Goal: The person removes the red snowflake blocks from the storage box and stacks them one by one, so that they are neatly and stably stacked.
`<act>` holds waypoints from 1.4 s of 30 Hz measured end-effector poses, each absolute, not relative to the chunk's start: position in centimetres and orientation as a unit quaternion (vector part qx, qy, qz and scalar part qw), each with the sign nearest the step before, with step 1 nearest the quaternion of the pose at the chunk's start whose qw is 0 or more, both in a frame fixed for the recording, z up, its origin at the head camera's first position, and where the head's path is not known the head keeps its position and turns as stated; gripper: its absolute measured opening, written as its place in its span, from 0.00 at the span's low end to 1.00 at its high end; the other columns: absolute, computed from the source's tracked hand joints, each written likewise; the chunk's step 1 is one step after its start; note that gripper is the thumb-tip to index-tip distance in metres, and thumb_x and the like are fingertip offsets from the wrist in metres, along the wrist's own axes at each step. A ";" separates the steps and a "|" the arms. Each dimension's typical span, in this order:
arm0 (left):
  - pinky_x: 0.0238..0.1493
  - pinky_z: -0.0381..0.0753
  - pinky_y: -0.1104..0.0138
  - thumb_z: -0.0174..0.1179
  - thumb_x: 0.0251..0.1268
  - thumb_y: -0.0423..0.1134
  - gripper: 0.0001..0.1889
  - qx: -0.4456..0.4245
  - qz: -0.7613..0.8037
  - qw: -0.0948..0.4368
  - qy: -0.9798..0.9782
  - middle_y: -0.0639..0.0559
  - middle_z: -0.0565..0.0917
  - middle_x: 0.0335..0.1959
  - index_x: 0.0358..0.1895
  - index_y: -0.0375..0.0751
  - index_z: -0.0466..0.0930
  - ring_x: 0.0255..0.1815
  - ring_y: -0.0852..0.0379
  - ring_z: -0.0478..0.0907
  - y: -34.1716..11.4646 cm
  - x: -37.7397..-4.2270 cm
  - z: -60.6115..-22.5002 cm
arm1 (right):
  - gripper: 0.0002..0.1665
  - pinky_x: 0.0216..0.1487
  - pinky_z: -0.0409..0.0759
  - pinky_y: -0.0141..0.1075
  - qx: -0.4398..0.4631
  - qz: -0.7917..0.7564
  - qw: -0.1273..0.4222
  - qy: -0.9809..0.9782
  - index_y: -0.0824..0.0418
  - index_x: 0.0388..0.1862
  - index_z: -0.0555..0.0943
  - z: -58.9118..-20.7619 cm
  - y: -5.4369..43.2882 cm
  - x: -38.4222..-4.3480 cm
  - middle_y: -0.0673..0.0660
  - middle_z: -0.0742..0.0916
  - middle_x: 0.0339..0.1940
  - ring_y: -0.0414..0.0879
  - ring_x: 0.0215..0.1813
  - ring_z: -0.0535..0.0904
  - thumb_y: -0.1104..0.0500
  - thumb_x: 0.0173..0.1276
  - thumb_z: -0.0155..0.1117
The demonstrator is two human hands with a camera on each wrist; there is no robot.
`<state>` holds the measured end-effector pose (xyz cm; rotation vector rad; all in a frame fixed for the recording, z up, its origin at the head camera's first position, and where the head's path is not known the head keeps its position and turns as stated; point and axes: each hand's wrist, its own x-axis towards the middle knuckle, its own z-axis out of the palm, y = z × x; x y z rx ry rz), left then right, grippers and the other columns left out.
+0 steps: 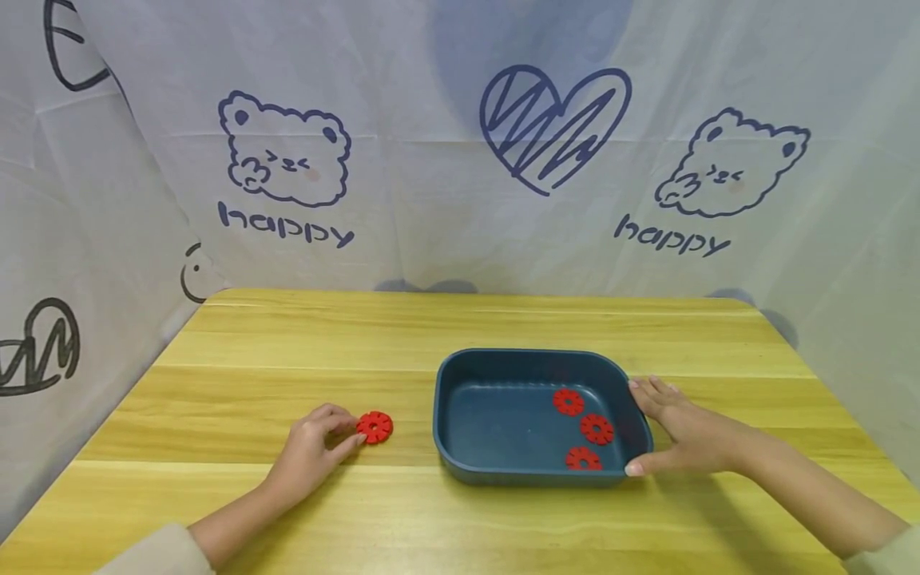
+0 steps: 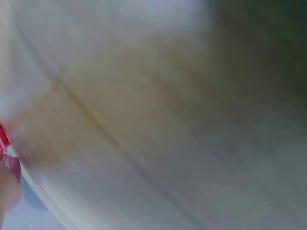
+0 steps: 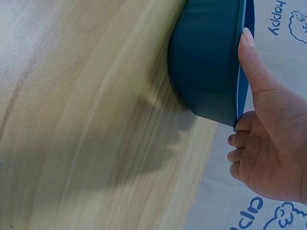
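At the left of the head view, my left hand (image 1: 314,449) pinches the left edge of a red notched disc (image 1: 378,438) with a hole in its middle. That disc is at or just above the tabletop; I cannot tell which. Only a sliver of red disc (image 2: 4,136) and some fingertips show in the left wrist view. A dark blue plastic box (image 1: 496,477) holds 3 similar red discs (image 1: 596,429) near its right end. My right hand (image 1: 693,435) touches the box's right end, thumb and fingers spread along the rim, as the right wrist view also shows.
The box stands on a wooden table (image 1: 287,335) with yellowish grain. White cloth (image 1: 424,184) printed with bears, hearts and lettering hangs behind the table and along its sides.
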<state>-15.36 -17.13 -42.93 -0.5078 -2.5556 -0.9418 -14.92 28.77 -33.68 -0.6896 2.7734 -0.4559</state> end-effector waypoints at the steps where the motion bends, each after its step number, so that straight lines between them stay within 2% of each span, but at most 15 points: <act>1: 0.33 0.82 0.72 0.70 0.45 0.29 0.07 -0.179 -0.334 0.184 -0.907 0.51 0.81 0.30 0.30 0.33 0.83 0.31 0.57 0.80 -17.1 -15.4 -42.9 | 0.67 0.62 0.50 0.69 -0.237 -0.156 0.123 0.951 0.79 0.69 0.51 -33.7 28.8 -14.9 0.75 0.55 0.71 0.77 0.69 0.44 0.33 0.49 0.67; 29: 0.33 0.82 0.71 0.69 0.45 0.29 0.08 -0.185 -0.333 0.175 -0.908 0.49 0.81 0.31 0.31 0.32 0.83 0.32 0.57 0.80 -17.0 -15.3 -42.8 | 0.67 0.62 0.48 0.70 -0.231 -0.165 0.145 0.948 0.78 0.70 0.48 -33.4 28.8 -15.0 0.75 0.52 0.72 0.77 0.70 0.42 0.33 0.50 0.66; 42: 0.35 0.83 0.69 0.69 0.47 0.31 0.11 -0.195 -0.338 0.182 -0.902 0.47 0.82 0.33 0.35 0.30 0.83 0.34 0.54 0.81 -17.5 -15.1 -42.2 | 0.67 0.63 0.48 0.69 -0.233 -0.157 0.138 0.950 0.78 0.69 0.50 -33.6 28.8 -14.9 0.75 0.53 0.72 0.77 0.69 0.43 0.33 0.50 0.66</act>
